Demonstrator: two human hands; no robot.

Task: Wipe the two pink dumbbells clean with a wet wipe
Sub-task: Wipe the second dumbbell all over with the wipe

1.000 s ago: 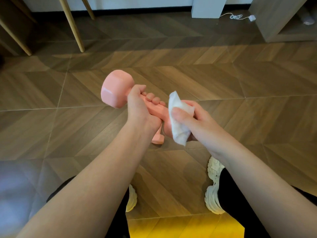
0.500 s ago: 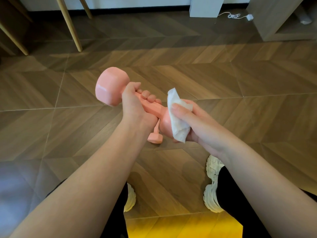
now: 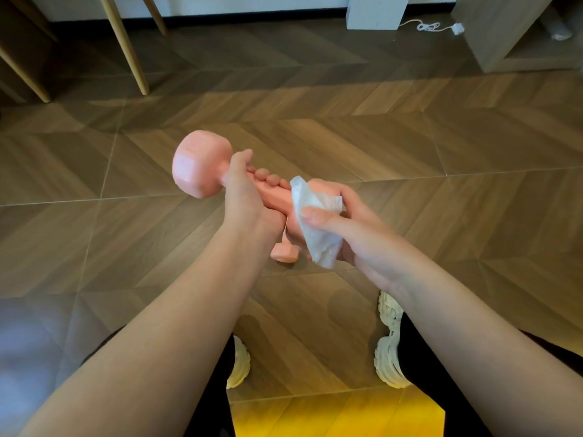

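Observation:
My left hand [image 3: 244, 190] grips the handle of a pink dumbbell [image 3: 198, 164], held in the air above the floor with its far head pointing up and left. My right hand [image 3: 350, 234] holds a white wet wipe [image 3: 315, 222] wrapped around the dumbbell's near head, which is mostly covered. A second pink dumbbell [image 3: 283, 253] lies on the floor below my hands; only one of its ends shows.
Wooden herringbone floor [image 3: 441, 152] all around. My two cream shoes [image 3: 389, 339] stand below the hands. Slanted wooden furniture legs [image 3: 126, 48] stand at the back left, a white post [image 3: 375, 11] and a cable at the back, and a wooden cabinet [image 3: 517, 36] at the back right.
The dumbbell and both hands have shifted slightly left and up in view. The wipe has slid a little over the near head, showing more pink above it.

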